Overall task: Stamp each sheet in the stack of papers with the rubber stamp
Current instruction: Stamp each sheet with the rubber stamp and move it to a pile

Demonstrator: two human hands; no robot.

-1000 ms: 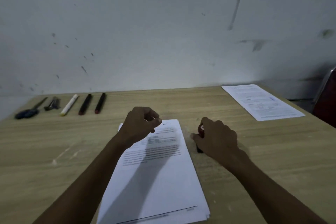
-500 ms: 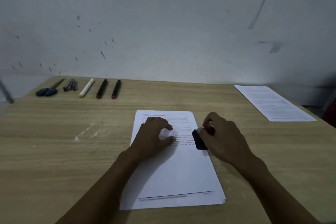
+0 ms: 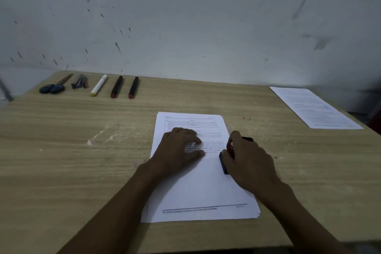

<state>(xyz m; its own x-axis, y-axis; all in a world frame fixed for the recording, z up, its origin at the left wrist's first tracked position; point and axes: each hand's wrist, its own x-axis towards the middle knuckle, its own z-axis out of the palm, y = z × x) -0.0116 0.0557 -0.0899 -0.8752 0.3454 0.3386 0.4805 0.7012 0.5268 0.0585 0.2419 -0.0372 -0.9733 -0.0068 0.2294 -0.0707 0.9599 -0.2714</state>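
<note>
Head view, and both bare hands are down at the stack of white printed papers (image 3: 198, 187), which lies flat in the middle of the pale wood-grain worktop (image 3: 72, 161), edges slightly fanned at the near right corner. Left hand (image 3: 177, 150) rests on the upper half of the top sheet, fingers lightly bent, fingertips on the printed lines, its grip holding nothing. Right hand (image 3: 247, 163) sits at the stack's right edge, and its grip is wrapped round the black rubber stamp with a red handle (image 3: 224, 163); the stamp's dark base pokes out left of the knuckles and sits against the paper near the right margin, about level with the end of the text block. Whether it presses fully flat, I cannot tell.

Along the far left of the worktop, a neat row: blue-handled scissors (image 3: 52, 87), a small dark purple clip-like object (image 3: 79, 83), a white marker with a yellow end (image 3: 99, 88), then two black markers with red ends (image 3: 116, 86) (image 3: 133, 87), side by side, apart from one another. Over at the far right corner, a separate white printed sheet (image 3: 315, 107) lies flat, well apart from the stack. Behind it all, a scuffed pale wall (image 3: 185, 27).
</note>
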